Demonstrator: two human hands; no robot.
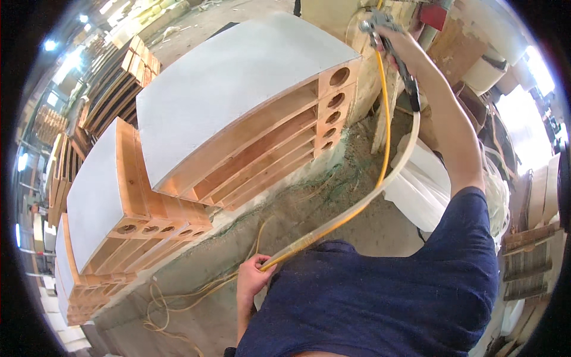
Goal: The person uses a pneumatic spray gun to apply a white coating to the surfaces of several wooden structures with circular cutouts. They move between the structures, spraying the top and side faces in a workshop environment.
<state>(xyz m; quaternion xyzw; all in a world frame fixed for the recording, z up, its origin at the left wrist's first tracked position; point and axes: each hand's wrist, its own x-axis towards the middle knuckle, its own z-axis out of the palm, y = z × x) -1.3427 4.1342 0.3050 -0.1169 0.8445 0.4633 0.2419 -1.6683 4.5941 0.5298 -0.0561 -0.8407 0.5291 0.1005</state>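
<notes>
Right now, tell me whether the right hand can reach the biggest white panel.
Probably yes: the right hand is up near the white panel and only the yellow hose seems between, but that hand grips a spray gun.

The hose (388, 125) is yellow, the shirt (380, 297) navy.

Toward one o'clock, the right hand (399, 46) covers part of the spray gun (380, 24), whose finer parts are probably too small to tell. Toward seven, the left hand (252, 278) hides a stretch of hose (339, 222); toward six, the lower edge cuts the navy shirt (369, 297).
</notes>
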